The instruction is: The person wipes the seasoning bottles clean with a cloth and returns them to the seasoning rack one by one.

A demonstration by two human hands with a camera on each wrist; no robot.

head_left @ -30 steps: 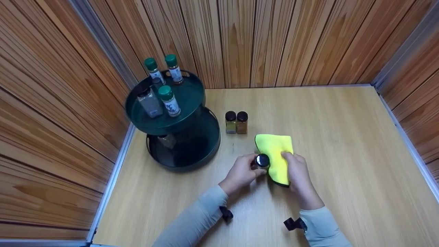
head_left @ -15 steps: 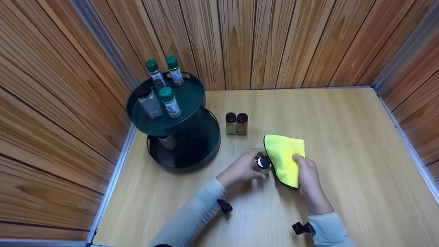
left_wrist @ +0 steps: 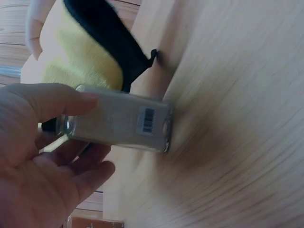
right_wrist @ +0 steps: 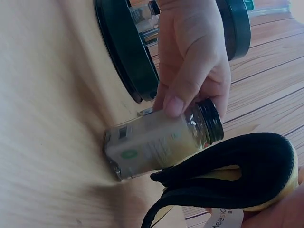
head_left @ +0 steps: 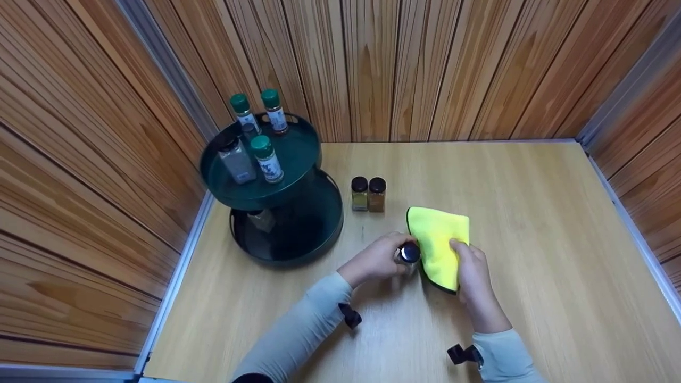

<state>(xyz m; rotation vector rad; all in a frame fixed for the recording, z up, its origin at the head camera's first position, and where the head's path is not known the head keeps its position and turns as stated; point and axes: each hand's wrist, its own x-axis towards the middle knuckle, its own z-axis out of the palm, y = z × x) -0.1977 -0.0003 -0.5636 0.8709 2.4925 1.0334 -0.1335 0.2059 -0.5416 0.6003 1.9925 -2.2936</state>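
My left hand (head_left: 375, 259) holds a square glass spice jar (right_wrist: 147, 142) with a black lid between thumb and fingers. The left wrist view shows a barcode label on the jar's side, with its base close to the table. Just to the right, my right hand (head_left: 474, 274) pinches a folded yellow cloth (head_left: 439, 244) with dark edging. The cloth hangs beside the jar; in the right wrist view its dark underside and a white tag show. Whether cloth and jar touch, I cannot tell.
Two dark-lidded spice jars (head_left: 368, 194) stand together behind my hands. At the left is a dark green two-tier round rack (head_left: 298, 183). Several green-capped jars (head_left: 267, 159) and a larger clear jar (head_left: 237, 162) sit on its top tier. Wood-panelled walls (head_left: 404, 69) enclose the table.
Over the second, the cloth has swung right, away from the jar, with my right hand, then come back slightly left. My left hand keeps its grip on the jar, shifting a little.
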